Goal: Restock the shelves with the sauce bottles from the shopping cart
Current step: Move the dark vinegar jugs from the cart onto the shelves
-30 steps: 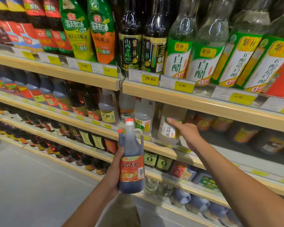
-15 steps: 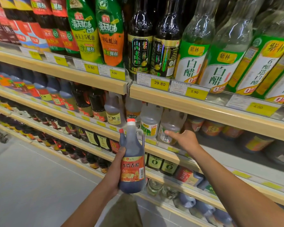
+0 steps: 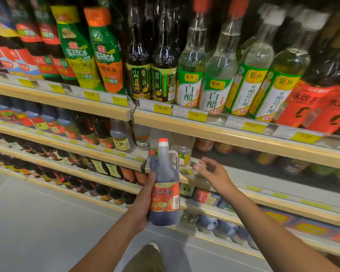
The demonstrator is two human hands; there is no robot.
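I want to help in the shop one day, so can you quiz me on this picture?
1. True or false: the left hand holds the jug.
2. The right hand is: A) gripping a bottle, B) open and holding nothing, C) out of view.
3. Fill in: the yellow tag under the two dark bottles reads ___.
Key: 1 true; 2 B; 3 29.80.
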